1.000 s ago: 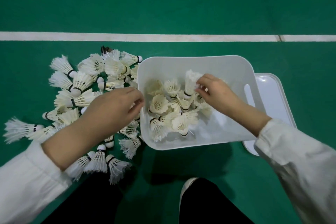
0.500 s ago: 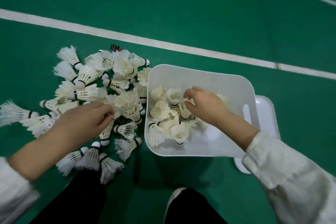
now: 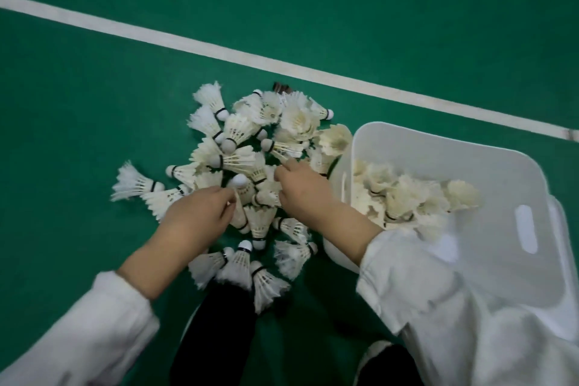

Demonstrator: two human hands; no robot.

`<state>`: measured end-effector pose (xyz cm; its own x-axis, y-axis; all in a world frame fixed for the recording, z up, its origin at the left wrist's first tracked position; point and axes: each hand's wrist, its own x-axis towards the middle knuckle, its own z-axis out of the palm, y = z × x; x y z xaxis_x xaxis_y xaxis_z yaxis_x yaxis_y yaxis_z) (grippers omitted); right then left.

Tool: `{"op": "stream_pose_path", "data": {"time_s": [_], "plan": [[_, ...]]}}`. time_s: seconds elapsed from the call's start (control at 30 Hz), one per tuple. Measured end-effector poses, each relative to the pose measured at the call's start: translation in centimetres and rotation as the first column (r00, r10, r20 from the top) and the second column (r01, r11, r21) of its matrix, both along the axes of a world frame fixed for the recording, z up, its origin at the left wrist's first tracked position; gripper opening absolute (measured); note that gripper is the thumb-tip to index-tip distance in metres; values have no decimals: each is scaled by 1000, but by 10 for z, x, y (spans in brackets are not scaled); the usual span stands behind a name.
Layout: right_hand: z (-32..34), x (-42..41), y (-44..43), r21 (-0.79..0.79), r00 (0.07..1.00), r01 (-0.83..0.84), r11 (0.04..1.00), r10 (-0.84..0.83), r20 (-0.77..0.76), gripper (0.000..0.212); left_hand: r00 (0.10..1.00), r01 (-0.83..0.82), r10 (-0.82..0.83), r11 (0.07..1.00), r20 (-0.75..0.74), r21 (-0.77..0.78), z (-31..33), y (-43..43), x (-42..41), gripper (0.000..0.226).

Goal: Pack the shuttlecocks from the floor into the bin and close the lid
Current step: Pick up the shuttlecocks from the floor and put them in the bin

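White sleeves come in from the bottom corners, w/ dark trouser legs between them. Just beyond, the left hand is over the near-left part of the pile of shuttlecocks on the green floor. Its grip is closed: thumb and fingertips pinch one shuttlecock by the skirt. That one's long axis runs approx. near-to-far, cork end pointing away from the person. The right hand is just to its right, fingers curled down into the pile's middle. The fingertips are buried, so I can't tell whether that grip has closed on anything.

Key relation: the bin lies to the right of both hands, its left wall just beside the right wrist. So the right hand is the nearer one, needing prob. only a short sideways swing over the rim. The left hand's catch would likely have to pass over the right forearm.

Bin contents: a loose heap of shuttlecocks in the left and middle part. The right part shows bare plastic w/ a handle slot, so there's room. Many are not yet packed; I'd guess under half done. The lid shows as a white edge past the bin's right wall, off the bin, partly hidden. Farthest, a white court line crosses the floor.
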<state>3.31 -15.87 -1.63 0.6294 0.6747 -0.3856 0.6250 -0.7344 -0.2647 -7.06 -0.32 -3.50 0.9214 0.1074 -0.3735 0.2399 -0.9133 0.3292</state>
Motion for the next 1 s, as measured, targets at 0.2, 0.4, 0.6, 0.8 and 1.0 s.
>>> {"op": "stream_pose_path", "data": {"time_s": [0.2, 0.4, 0.6, 0.8, 1.0], "plan": [[-24, 0, 5, -252, 993, 66, 965, -89, -81, 29, 991, -76, 77, 997, 112, -18, -14, 11, 12, 24], [-26, 3, 1, -239, 991, 116, 964, -129, -39, 26, 971, 120, -130, 991, 199, 64, -27, 12, 53, 21], [-15, 11, 9, 1, 965, 260, 965, -260, -8, 24, 918, 393, -394, 883, -50, 257, -34, 3, 91, 44], [-13, 2, 8, 150, 956, 294, 944, -292, -37, 20, 908, 419, -401, 864, -122, 279, -31, 3, 96, 36], [-9, -4, 8, 169, 930, 349, 922, -319, -181, 25, 915, 404, -380, 871, -139, 280, -27, 3, 94, 31]]}}
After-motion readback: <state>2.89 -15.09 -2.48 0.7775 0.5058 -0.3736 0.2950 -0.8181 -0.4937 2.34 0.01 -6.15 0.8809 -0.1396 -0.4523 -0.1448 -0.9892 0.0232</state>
